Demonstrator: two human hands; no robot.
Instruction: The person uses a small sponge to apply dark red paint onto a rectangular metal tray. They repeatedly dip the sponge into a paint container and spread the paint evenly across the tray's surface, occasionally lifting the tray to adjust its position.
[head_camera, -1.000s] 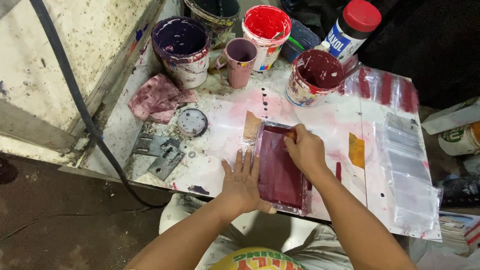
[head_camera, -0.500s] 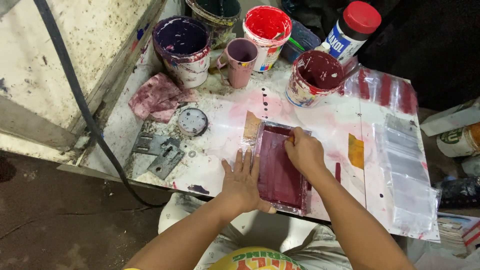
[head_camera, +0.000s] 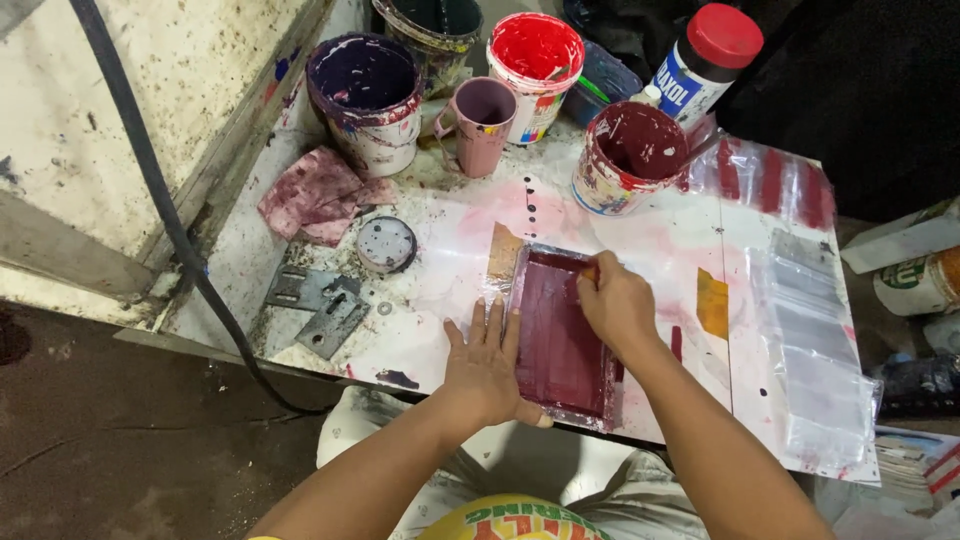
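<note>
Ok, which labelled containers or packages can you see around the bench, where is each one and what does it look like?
Red-capped white bottle: back right of the bench, tilted, blue label band.
Labelled tin can: far right edge, lying on its side, cream with green print.
White carton box: right, just above that can, plain.
Stack of printed paper: lower right corner.

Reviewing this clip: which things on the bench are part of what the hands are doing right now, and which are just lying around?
In use:
- left hand, flat on the frame's edge
- right hand, closed on a tool I can't make out
- dark red inked frame

Lying about:
- maroon paint tub
- red paint tub
- pink mug
- stained rag
- metal brackets
</note>
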